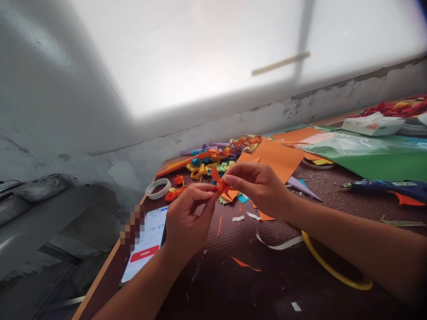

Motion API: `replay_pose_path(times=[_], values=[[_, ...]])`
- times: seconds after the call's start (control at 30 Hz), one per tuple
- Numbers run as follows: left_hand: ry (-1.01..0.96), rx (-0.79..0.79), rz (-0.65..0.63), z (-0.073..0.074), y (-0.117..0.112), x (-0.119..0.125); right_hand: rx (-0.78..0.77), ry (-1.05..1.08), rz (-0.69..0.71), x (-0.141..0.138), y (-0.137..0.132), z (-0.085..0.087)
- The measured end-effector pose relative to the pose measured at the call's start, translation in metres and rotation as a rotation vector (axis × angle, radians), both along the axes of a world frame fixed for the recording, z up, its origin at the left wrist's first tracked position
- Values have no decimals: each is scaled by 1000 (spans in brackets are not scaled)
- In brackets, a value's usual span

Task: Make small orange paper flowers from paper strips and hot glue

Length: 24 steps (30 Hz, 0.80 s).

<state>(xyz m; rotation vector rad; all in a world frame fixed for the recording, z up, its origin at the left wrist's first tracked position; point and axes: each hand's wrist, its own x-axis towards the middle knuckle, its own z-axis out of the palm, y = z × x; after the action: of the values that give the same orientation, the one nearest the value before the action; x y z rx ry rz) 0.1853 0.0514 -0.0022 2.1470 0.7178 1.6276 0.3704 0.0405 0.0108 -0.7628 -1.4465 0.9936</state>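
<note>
Between my two hands is an orange paper flower (218,178) with fringed, pointed strips standing up from it. My left hand (191,215) pinches its lower part between thumb and fingertips. From the other side, my right hand (256,186) grips it with thumb and forefinger. Beneath the hands lie orange paper scraps (267,216) and white paper strips (253,216). Finished orange paper flowers (174,194) rest just behind my left hand. My fingers partly cover the flower's base.
A phone (147,244) showing a timer lies by the left table edge, with a tape roll (158,189) behind it. A glue gun (383,186), a yellow ring (330,266), orange sheets (276,155) and green sheets (376,162) are at right. Coloured paper chains (216,155) pile up near the wall.
</note>
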Motion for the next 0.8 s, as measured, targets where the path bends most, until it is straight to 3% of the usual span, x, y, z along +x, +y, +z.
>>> replay_pose_path(times=[0.2,0.37,0.67,0.8], values=[[-48,-72,8,3,-2,1,-15,198,38,-2,5,1],[21,-89,83,5,-2,-2,-45,200,-3,-1,4,2],[54,-89,77,3,0,-2,-104,208,-26,-2,4,4],[27,-118,61,5,-2,-2,-68,185,28,1,6,4]])
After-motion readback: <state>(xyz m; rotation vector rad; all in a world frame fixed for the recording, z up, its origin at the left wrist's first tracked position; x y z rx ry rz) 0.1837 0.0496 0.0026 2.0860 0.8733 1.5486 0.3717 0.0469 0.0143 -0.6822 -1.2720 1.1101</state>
